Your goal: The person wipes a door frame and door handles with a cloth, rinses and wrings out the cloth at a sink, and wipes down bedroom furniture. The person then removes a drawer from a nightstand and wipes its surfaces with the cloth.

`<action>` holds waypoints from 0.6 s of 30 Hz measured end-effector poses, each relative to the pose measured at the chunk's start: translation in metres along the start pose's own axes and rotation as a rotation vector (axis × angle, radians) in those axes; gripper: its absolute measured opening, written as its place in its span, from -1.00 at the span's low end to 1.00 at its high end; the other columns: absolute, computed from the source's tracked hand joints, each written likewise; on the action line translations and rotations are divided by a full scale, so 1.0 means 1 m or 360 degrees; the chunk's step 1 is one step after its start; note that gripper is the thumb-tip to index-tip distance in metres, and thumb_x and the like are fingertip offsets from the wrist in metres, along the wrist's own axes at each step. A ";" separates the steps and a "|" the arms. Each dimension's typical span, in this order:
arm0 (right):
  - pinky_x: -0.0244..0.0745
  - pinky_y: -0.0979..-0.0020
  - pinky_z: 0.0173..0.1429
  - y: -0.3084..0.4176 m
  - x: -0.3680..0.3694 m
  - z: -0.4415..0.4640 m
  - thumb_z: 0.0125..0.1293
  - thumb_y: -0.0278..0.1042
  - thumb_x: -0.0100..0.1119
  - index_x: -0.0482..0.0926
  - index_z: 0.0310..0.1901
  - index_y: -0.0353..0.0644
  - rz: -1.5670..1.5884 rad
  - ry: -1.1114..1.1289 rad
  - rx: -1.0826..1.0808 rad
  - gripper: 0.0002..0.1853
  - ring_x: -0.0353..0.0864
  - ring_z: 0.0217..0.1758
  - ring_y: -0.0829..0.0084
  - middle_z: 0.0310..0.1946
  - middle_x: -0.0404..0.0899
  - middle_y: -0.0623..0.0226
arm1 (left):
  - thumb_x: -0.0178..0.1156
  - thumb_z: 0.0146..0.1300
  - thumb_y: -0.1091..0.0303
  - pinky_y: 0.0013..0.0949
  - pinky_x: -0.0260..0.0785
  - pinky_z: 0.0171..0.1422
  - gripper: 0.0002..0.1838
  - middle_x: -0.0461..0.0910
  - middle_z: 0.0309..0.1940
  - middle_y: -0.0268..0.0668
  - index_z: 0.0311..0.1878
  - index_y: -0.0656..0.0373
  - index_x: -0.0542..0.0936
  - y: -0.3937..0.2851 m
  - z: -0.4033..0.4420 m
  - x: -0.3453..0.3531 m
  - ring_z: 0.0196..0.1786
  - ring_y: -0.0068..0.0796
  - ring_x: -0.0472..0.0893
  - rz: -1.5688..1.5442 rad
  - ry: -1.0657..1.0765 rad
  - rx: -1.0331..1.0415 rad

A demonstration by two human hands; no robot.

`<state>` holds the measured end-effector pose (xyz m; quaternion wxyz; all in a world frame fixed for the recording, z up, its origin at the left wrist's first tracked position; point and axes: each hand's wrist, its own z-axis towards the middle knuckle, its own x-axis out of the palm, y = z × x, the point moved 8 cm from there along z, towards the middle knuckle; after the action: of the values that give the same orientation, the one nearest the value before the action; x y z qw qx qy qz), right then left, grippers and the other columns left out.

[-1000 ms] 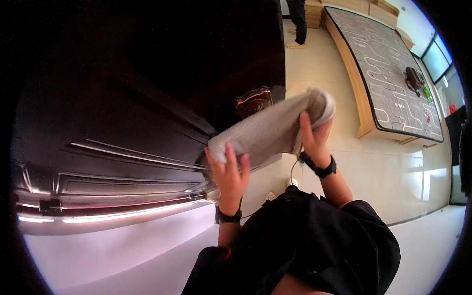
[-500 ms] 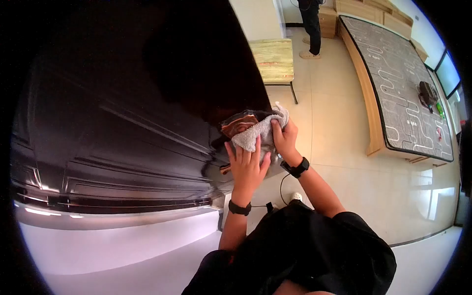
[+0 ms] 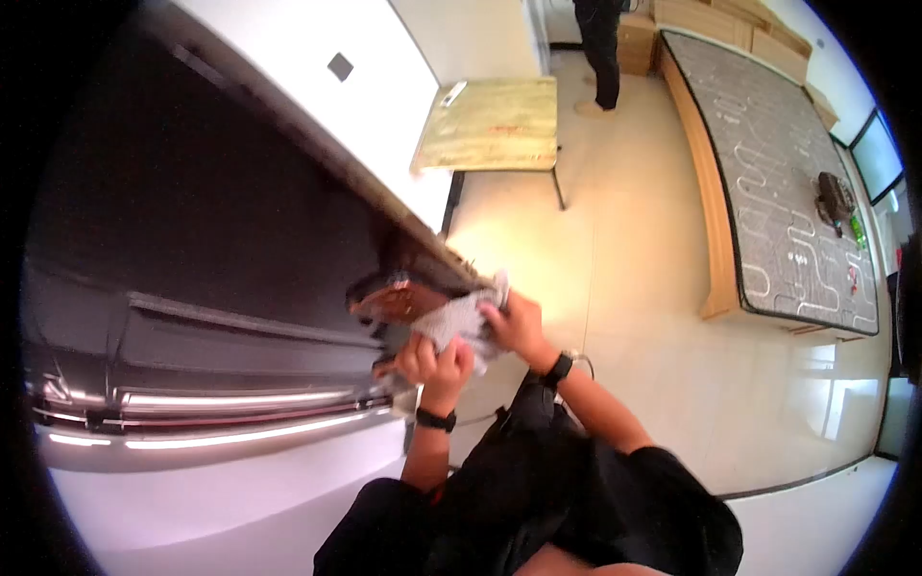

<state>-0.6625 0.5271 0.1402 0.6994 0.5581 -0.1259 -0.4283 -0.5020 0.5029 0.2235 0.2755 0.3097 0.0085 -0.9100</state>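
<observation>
A grey towel-like cloth point(image 3: 459, 322) is bunched against a dark, glossy panelled door point(image 3: 240, 202), beside its brown lock plate point(image 3: 399, 300). My right hand point(image 3: 516, 328) grips the cloth's right side near the door's edge. Curled fingers of my left hand point(image 3: 437, 370) close on the lower left of the cloth, just below the lock plate. A door handle point(image 3: 384, 369) partly shows next to the left hand. Folds of cloth hide part of the plate, and the image is somewhat blurred there.
A small table point(image 3: 495, 125) with a white object on it stands beyond the door, by a white wall point(image 3: 317, 38). Another person's legs point(image 3: 600, 62) are at the back. A bed point(image 3: 768, 173) with a patterned grey mattress and a dark bag point(image 3: 836, 195) is on the right.
The door has swung, so its edge and more of the table and wall show. Both hands and the cloth have moved left and down in view; my left fingers have gone from spread to curled.
</observation>
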 end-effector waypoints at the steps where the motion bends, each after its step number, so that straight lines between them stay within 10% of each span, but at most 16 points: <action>1: 0.42 0.24 -0.47 -0.011 0.007 -0.001 0.14 0.05 0.27 0.49 -0.33 -0.23 -0.0069 -0.0006 -0.0060 -0.56 0.52 -0.56 0.07 -0.63 0.48 0.09 | 0.12 0.12 0.29 -0.09 0.21 0.03 -0.84 0.49 -0.06 -0.13 -0.27 0.03 0.64 0.000 -0.001 0.003 0.02 -0.05 0.41 0.0022 -0.0007 0.0017; 18: 0.34 0.18 -0.04 -0.031 0.062 0.105 0.27 0.06 0.07 0.32 -0.11 -0.38 0.0030 0.0629 -0.0272 -0.46 0.37 -0.11 -0.03 -0.22 0.36 -0.08 | 0.15 0.11 0.25 -0.02 0.19 0.09 -0.87 0.52 -0.14 -0.17 -0.34 0.03 0.62 0.043 0.036 0.063 -0.01 -0.07 0.44 0.0168 -0.0012 -0.0215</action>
<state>-0.7085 0.4102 0.1302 0.7593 0.5686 0.0453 -0.3131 -0.5424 0.4286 0.2233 0.3434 0.2869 0.0525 -0.8927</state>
